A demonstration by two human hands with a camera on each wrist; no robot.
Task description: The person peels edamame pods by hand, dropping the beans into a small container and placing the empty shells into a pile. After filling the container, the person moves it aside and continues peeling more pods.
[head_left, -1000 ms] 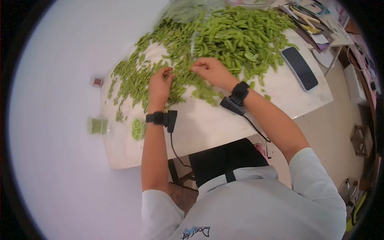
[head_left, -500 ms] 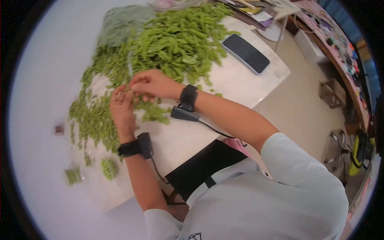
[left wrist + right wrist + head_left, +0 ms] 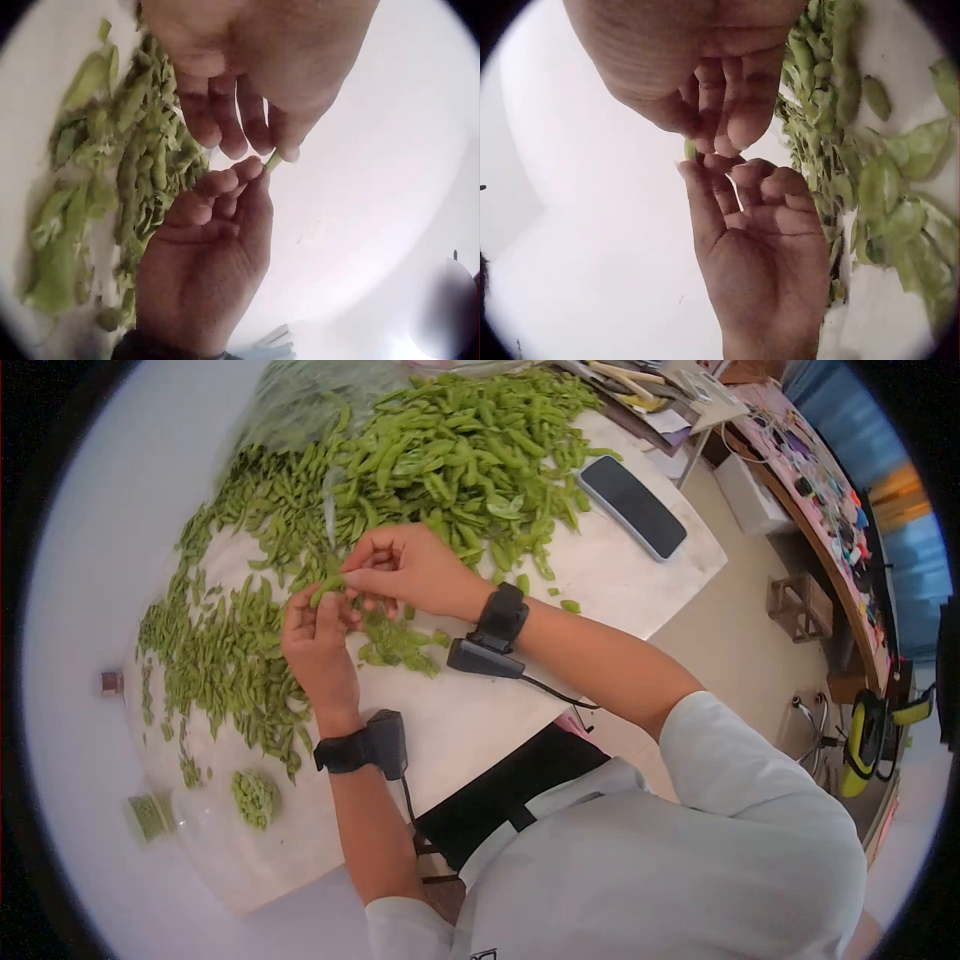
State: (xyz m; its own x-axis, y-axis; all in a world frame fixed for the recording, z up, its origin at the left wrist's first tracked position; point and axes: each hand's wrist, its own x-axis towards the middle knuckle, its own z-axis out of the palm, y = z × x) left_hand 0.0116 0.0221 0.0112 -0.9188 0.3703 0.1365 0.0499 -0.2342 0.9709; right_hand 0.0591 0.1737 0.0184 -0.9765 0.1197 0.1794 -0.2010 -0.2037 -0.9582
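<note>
My left hand (image 3: 322, 660) and right hand (image 3: 425, 572) meet over the near side of a spread of green pods. Between their fingertips is one edamame pod (image 3: 325, 590), pinched from both sides. The left wrist view shows only a short green end of that pod (image 3: 273, 160), and in the right wrist view its tip (image 3: 691, 148) shows beside the thumb; the rest is hidden by fingers. Below the hands lies a small pile of flat, opened pods (image 3: 395, 645). Smaller pods (image 3: 235, 650) are scattered to the left, and a large heap of plump pods (image 3: 470, 440) lies beyond.
A mound of shelled green beans (image 3: 255, 800) sits at the table's left front, with a clear container of green bits (image 3: 150, 817) beside it. A phone (image 3: 632, 508) lies on the right. Clear plastic (image 3: 310, 405) covers the back left. A wooden stool (image 3: 800, 608) stands on the floor.
The hands were apart over the pods a second ago; they have come together, with a pod now visible between them. The head view has swung to the right.
</note>
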